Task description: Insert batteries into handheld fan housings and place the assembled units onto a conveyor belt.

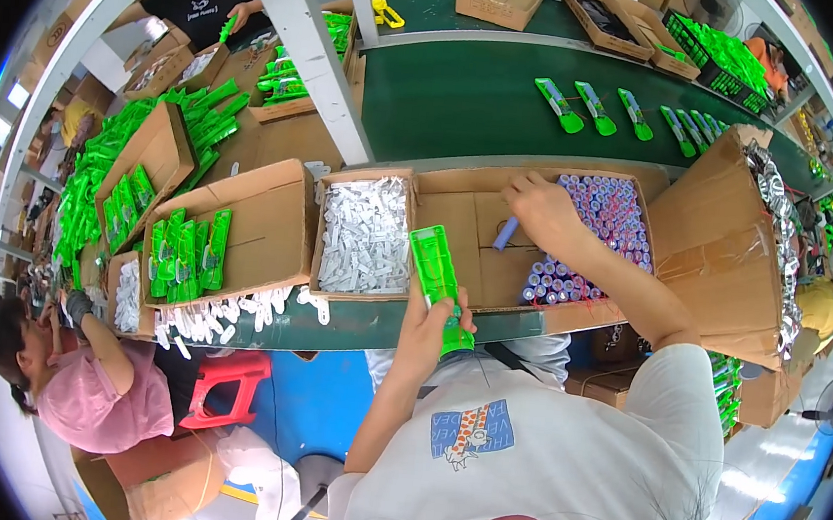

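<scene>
My left hand is closed around the lower part of a long bright green plastic casing. Its open, hollow side with inner ribs faces up. Over the right-hand cardboard box my right hand bends its fingers, and a purple cylindrical battery cell sticks out below them. The fingertips' contact with the cell is partly hidden. Many such battery cells stand packed upright at the right of that box, beneath my right forearm.
Left of the cells' box is a box of small white plastic pieces. Further left, another carton holds green casings. Beyond runs a green conveyor belt carrying green units. A metal post rises at left; co-workers sit nearby.
</scene>
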